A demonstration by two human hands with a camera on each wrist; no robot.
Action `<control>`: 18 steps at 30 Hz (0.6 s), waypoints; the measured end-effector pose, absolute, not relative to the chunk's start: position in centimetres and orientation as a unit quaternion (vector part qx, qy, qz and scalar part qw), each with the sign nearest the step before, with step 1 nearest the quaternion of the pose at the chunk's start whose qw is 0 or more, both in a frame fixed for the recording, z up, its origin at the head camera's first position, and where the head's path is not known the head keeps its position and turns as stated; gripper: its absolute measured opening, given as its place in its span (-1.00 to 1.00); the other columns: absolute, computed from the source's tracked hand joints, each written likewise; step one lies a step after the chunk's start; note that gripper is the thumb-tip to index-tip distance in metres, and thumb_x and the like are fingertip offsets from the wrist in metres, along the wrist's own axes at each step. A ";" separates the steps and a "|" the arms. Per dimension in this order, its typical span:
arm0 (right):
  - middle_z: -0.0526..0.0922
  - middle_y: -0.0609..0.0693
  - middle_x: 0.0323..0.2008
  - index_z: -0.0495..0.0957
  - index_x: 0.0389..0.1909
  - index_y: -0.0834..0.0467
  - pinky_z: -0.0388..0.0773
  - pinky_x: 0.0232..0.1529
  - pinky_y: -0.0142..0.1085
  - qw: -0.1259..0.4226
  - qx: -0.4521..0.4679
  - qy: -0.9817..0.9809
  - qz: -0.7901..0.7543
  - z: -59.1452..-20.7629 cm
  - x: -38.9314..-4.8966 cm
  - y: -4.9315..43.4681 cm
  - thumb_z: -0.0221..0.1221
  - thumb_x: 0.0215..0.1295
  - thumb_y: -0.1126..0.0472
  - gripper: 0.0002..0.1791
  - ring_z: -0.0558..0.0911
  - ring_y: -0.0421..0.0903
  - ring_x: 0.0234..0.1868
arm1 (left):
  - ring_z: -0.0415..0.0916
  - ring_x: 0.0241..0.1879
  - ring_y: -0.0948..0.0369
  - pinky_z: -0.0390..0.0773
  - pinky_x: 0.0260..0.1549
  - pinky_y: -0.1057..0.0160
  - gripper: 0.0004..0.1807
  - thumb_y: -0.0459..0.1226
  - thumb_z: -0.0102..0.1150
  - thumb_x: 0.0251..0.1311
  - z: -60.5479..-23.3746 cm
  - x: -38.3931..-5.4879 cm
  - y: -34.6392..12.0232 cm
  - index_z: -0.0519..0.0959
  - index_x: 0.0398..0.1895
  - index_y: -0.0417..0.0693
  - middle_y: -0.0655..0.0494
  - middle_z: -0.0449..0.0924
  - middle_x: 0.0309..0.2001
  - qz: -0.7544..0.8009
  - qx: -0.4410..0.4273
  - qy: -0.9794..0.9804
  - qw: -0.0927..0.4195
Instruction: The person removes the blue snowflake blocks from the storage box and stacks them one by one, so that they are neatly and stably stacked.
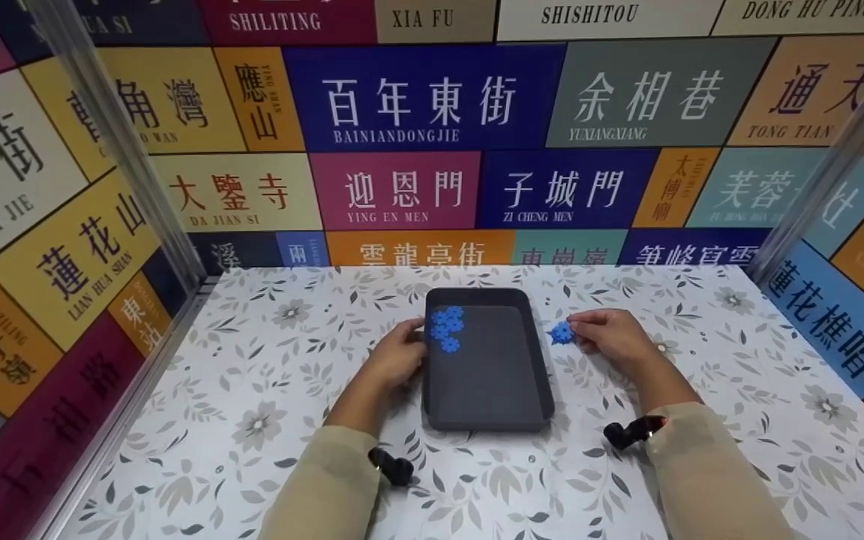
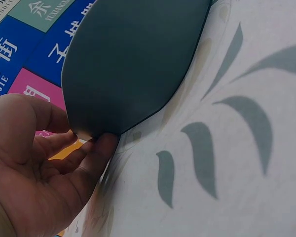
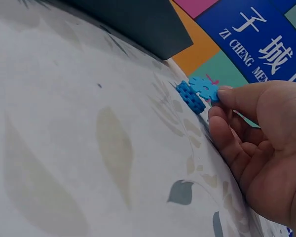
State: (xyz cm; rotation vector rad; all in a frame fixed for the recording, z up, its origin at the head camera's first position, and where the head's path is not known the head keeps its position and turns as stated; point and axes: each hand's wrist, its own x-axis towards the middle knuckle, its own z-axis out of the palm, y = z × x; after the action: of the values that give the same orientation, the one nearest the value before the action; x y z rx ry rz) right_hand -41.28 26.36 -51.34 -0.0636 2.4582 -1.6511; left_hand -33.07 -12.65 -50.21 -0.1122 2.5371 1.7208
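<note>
Tray partly beyond wrist-view edges

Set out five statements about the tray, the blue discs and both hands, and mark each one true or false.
1. The right hand's grip pinches a blue snowflake-shaped disc. True.
2. The discs in the tray gather at the tray's near right corner. False: they gather toward its far left corner.
3. The left hand's grip touches the tray's left side. True.
4. The tray is upside down. False: it sits with its open side up.
5. The tabletop is plain white. False: leaves and flowers are printed on it.
</note>
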 end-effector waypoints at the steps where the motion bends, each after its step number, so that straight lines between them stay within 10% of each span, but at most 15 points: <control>1: 0.78 -0.11 -0.27 0.64 0.27 0.35 0.70 -0.23 -0.39 0.091 -0.020 0.827 -0.554 -51.3 -41.3 26.3 0.26 0.54 0.14 -0.55 0.69 -0.24 -0.32 | 0.63 0.02 0.05 0.56 -0.29 0.27 -0.30 -0.30 0.06 0.29 -50.2 -33.1 -12.7 0.42 0.57 -0.03 -0.13 0.64 0.31 0.560 -0.036 0.827 0.036; 18: 0.76 -0.19 -0.36 0.71 0.15 0.31 0.71 -0.27 -0.38 0.079 0.018 0.849 -0.522 -51.5 -41.9 25.9 0.33 0.48 0.10 -0.60 0.68 -0.24 -0.36 | 0.64 -0.02 0.05 0.48 -0.51 0.28 -0.29 -0.30 0.03 0.31 -50.0 -33.1 -12.6 0.40 0.59 -0.01 -0.14 0.60 0.38 0.562 -0.044 0.824 0.047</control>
State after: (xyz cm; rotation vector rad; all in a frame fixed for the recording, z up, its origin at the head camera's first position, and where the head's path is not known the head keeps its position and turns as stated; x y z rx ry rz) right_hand -41.88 25.88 -51.48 0.0537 2.5420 -1.5618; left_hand -33.10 -12.57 -50.00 -0.1343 2.5150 1.7159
